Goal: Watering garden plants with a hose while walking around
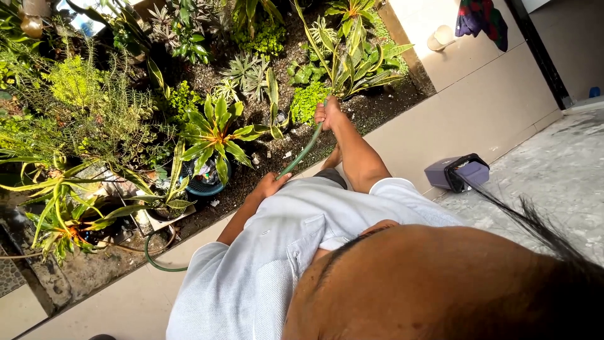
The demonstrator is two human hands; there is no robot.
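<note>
Garden bed (264, 157) of dark soil and crowded plants fills the upper left, edged by a pale tiled ledge (440, 119). You are standing at that ledge with a green hose (305, 151) held between both hands.

Your right hand (329, 114) is stretched out over the soil, fingers wrapped round the hose near its end. Your left hand (270, 186), close to your shirt, is curled round it further back.

The hose's long axis runs on a slant from the left hand up to the right, its end pointing towards the striped-leaved plant (355, 63). I cannot tell whether water is coming out.

You look to be mid-way through playing the hose over the bed. Reaching another plant calls for swinging the right hand while the left feeds slack from the loop (157, 261) on the ledge.
</note>
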